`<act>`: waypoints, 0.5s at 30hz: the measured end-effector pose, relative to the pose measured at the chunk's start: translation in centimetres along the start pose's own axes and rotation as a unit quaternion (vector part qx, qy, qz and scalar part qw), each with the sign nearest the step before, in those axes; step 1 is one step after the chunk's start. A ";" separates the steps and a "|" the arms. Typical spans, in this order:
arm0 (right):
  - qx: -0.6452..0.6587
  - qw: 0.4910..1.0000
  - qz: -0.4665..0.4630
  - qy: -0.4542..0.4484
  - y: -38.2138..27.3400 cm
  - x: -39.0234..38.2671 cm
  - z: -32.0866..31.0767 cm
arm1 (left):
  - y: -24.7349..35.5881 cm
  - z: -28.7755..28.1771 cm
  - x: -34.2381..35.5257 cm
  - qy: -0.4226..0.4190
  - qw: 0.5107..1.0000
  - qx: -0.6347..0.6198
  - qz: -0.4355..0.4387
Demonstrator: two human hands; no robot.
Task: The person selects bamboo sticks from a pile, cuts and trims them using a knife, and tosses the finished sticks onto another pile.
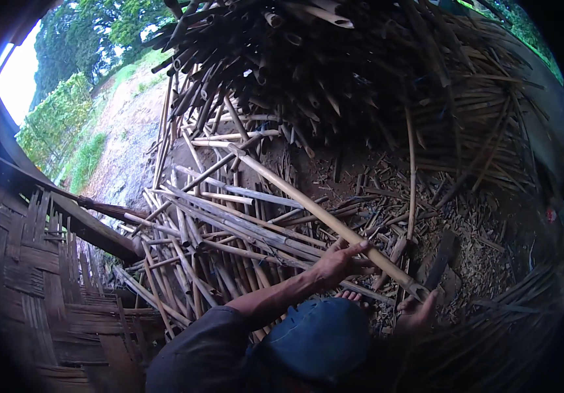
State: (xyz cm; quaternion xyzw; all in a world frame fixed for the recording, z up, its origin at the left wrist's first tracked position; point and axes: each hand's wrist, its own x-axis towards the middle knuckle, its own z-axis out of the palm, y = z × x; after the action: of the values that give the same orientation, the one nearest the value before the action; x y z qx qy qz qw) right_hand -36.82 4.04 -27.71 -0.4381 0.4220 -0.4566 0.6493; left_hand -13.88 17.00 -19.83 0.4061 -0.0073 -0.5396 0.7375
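A long pale bamboo pole (301,196) slants from the upper left down toward my hands. My left hand (339,265) is closed around it a short way from its near end, thumb on top and fingers passing beneath. At the pole's hollow cut end, my right hand (418,313) has its fingers and thumb on either side; shadow darkens its lower part. Many other bamboo poles (242,229) lie crossed in a loose heap to the left of my hands.
A tall dark stack of bamboo (282,72) rises at the back, with more poles (485,131) at right. Chips and short offcuts (472,242) litter the ground. A woven bamboo panel (33,275) stands at left. A blue cap (318,337) and bare toes (348,296) show below.
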 end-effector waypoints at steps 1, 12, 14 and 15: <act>0.039 0.999 0.014 -0.010 -0.5 -0.3 1.0 | 0.8 -0.2 -0.3 0.008 1.000 -0.010 0.011; 0.069 0.989 0.114 0.072 -5.6 0.7 -5.0 | 28.5 -28.5 7.5 0.173 0.943 0.037 0.281; 0.022 0.998 0.063 0.013 -5.1 1.6 -7.1 | 29.9 -34.2 8.1 0.267 0.902 0.147 0.305; -0.045 0.998 0.032 0.006 -5.1 1.9 -8.5 | 29.3 -35.5 8.0 0.204 0.908 0.199 0.306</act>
State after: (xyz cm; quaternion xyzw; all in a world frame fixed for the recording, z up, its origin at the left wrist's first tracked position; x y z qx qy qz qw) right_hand -45.62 -0.38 -25.37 -0.4503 0.4595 -0.4191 0.6407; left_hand 28.58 34.18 -29.22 0.6236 -0.0875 -0.1800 0.7557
